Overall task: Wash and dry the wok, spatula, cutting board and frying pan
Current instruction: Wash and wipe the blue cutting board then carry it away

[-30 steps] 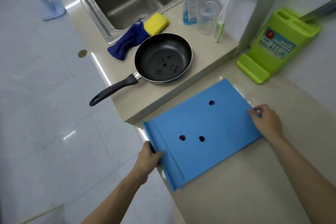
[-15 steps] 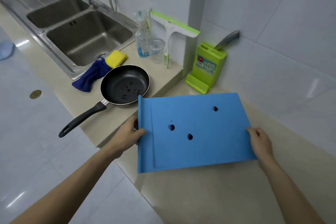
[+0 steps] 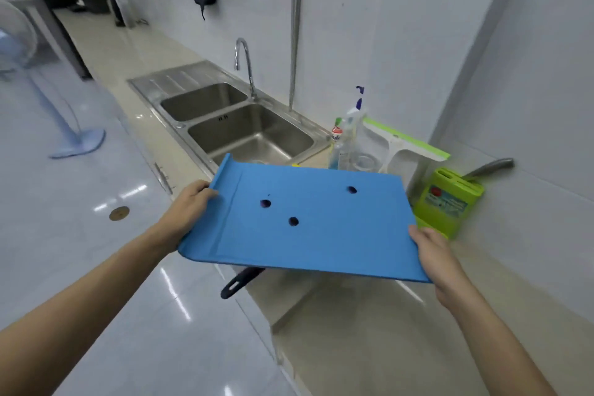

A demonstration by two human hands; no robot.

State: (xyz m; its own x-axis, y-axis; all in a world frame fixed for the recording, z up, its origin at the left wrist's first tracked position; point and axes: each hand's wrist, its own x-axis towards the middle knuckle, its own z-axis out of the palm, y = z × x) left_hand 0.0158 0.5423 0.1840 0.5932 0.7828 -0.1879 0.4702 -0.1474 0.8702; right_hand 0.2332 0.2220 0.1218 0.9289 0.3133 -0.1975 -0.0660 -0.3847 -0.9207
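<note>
No text can be read with certainty. The small bottle (image 3: 336,146) by the sink carries a red-and-white label with blurred letters, and the label on the green knife block (image 3: 447,202) is too blurred to make out.

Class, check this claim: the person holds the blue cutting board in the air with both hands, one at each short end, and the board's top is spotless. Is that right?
Not quite. The head view shows three dark spots on top of the blue cutting board. The rest holds: the left hand and right hand grip its short ends and hold it in the air.
</note>
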